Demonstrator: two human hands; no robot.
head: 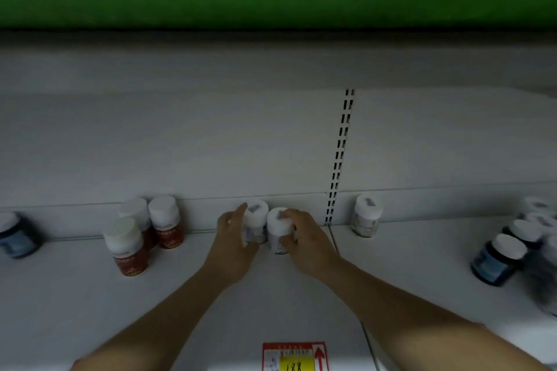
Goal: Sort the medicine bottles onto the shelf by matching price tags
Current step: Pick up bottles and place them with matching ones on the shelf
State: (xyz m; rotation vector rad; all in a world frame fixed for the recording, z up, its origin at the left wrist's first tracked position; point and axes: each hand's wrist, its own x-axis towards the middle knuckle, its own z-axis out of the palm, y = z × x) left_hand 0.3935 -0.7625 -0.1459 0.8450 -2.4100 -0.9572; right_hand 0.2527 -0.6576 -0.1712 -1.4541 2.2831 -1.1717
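The left grip (233,238) and right grip (304,236) are each curled round one bottle at the back of the shelf (277,295). The left bottle (256,221) and right bottle (278,227) should be kept upright, aligned behind the price tag (294,357). The tag is cut off below and the labels are blurred.

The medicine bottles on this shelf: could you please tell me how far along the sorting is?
Looks done: three red bottles grouped at the left. In hand: the left hand grips a white bottle and the right hand a second white bottle, behind the price tag. Left: perhaps the lone white bottle beyond the upright and the blue bottles, one far left, more at the right.
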